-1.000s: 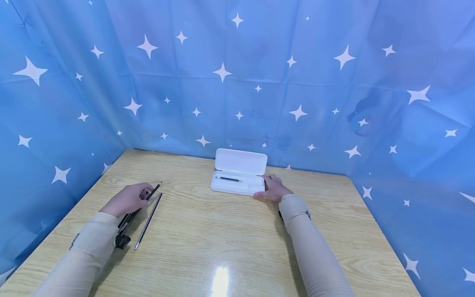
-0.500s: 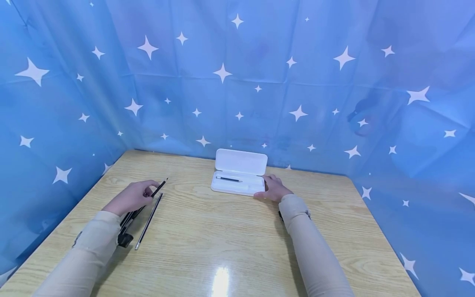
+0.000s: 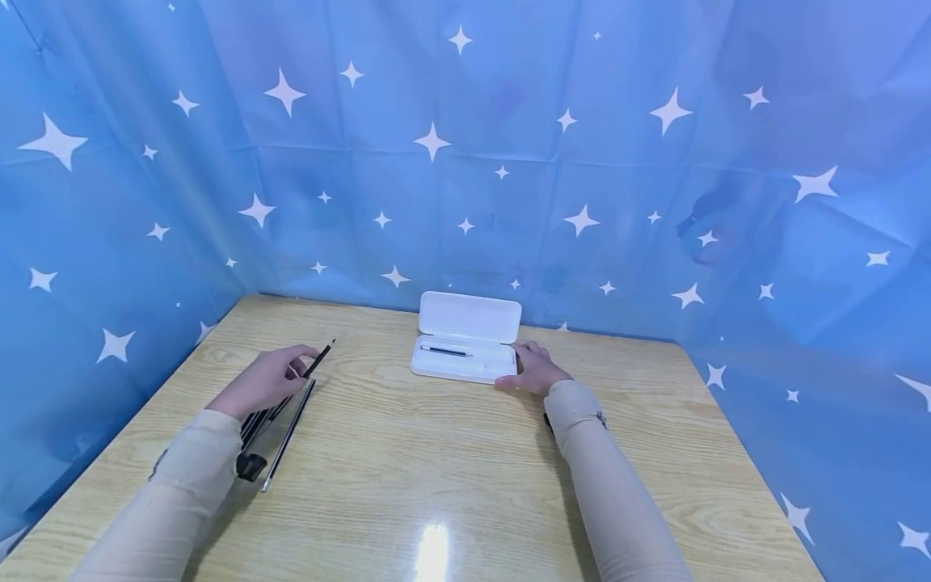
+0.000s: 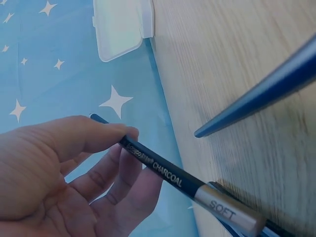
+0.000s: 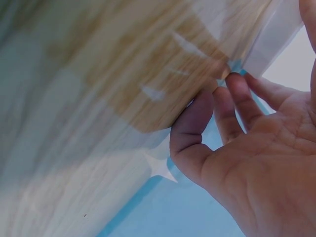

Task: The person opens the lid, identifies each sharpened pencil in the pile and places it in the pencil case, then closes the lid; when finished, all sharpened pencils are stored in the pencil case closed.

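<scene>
My left hand [image 3: 265, 382] pinches a dark charcoal pencil [image 4: 168, 173] between thumb and fingers; its grey end band reads SOFT. The pencil tilts upward, its point toward the back. Beside it on the table lies another dark pencil [image 3: 291, 432] with a pale end. Several more dark pencils [image 3: 254, 424] lie under my left wrist, partly hidden. A white pencil case [image 3: 469, 369] stands open at the back, its lid [image 3: 469, 317] raised. Inside is a short dark pencil [image 3: 446, 352]. My right hand [image 3: 537, 370] holds the case's right end, thumb at the front corner.
The light wood table [image 3: 407, 453] ends at a blue curtain [image 3: 509, 218] with white stars, which hangs behind and on both sides. A black device [image 3: 250, 466] sits under the left wrist and hides part of the pencils there.
My left hand has moved slightly right and toward the back, drawing the charcoal pencil away from the others. My right hand and the pencil case have kept their place.
</scene>
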The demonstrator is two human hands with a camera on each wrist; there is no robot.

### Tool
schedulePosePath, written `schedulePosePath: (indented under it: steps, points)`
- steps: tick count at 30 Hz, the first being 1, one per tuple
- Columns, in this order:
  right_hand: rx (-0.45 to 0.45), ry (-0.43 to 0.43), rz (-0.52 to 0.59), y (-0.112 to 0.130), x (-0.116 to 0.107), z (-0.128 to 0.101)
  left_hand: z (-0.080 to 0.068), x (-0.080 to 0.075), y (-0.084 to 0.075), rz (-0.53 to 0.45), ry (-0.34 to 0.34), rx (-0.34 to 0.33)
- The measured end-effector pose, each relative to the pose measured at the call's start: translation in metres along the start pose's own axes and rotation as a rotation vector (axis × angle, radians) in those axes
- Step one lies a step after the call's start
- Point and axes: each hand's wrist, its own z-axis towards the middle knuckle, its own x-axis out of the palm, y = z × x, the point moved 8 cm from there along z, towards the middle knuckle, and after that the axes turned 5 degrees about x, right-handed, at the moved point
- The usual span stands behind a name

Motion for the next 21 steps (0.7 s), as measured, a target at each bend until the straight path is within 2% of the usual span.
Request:
schedulePosePath:
  steps: [14,21]
  points:
    - [-0.009,-0.019,-0.027,0.02,-0.008,-0.02,0.011,-0.001,-0.011,0.031,-0.07,0.06]
    - [0.006,-0.003,0.006,0.02,-0.008,-0.023,0.016,0.0,-0.015,0.026,-0.103,0.081]
